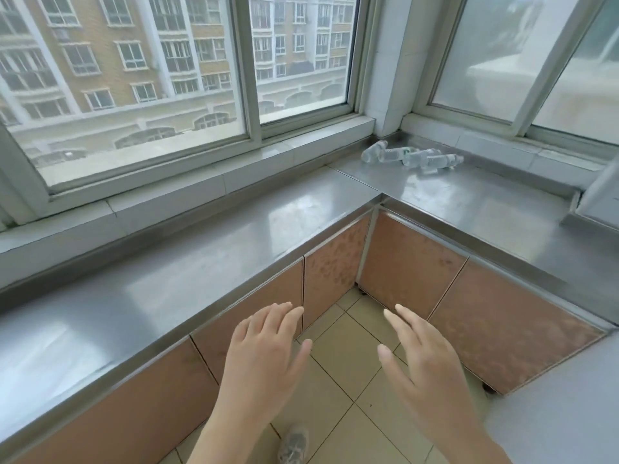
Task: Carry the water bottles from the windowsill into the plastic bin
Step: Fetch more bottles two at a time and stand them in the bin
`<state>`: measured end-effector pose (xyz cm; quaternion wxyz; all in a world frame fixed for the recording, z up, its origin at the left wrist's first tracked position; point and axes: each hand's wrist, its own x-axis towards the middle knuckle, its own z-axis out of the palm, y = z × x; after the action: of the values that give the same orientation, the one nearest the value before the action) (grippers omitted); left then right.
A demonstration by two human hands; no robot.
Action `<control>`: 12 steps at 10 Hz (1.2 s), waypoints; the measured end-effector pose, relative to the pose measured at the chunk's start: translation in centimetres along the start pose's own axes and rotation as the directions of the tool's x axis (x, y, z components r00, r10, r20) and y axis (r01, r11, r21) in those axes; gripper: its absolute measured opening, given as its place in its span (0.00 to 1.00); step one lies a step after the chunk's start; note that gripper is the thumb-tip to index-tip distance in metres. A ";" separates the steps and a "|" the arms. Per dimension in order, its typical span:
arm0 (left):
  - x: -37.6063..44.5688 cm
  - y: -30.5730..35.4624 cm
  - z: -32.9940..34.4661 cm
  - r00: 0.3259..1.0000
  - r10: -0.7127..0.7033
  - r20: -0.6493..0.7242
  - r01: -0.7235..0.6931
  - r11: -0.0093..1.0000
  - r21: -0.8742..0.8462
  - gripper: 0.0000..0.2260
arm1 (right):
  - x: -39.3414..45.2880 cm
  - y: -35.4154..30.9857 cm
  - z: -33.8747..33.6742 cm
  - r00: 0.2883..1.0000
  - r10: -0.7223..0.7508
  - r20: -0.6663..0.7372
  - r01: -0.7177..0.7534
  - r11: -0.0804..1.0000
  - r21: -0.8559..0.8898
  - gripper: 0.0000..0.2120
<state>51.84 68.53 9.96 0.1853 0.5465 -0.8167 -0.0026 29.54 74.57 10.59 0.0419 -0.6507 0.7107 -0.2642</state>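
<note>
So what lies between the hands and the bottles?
Head view: only bare steel counter and floor separate the left hand and right hand from the bottles.

No legible text anywhere.

Clear plastic water bottles (412,158) lie at the back corner of a brushed stainless-steel counter (207,262) with a soft sheen. Below its front edge, mottled, matt copper-toned cabinet panels (408,272) meet smooth, pale floor tiles (348,390).

Steel sill (207,249) (corner), tiled floor (348,390)
</note>
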 end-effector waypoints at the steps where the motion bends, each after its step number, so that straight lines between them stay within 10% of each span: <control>1: 6.5 -0.7 2.3 0.999 0.047 0.007 -0.047 0.999 -0.017 0.22 | 5.0 1.1 1.1 0.999 0.029 -0.022 -0.030 0.999 -0.042 0.25; 6: 35.7 0.1 10.8 0.955 0.296 0.029 -0.292 0.951 -0.103 0.21 | 26.9 9.7 3.9 0.955 0.295 -0.028 -0.296 0.950 -0.094 0.28; 12: 60.4 12.7 22.6 0.961 0.195 0.195 -0.175 0.978 -0.112 0.20 | 50.6 31.6 2.1 0.961 0.248 0.125 -0.225 0.959 -0.170 0.29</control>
<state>13.45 15.15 9.69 0.1250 0.4554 -0.8779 -0.0796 -5.73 26.40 9.60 0.0746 -0.5797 0.7968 -0.1534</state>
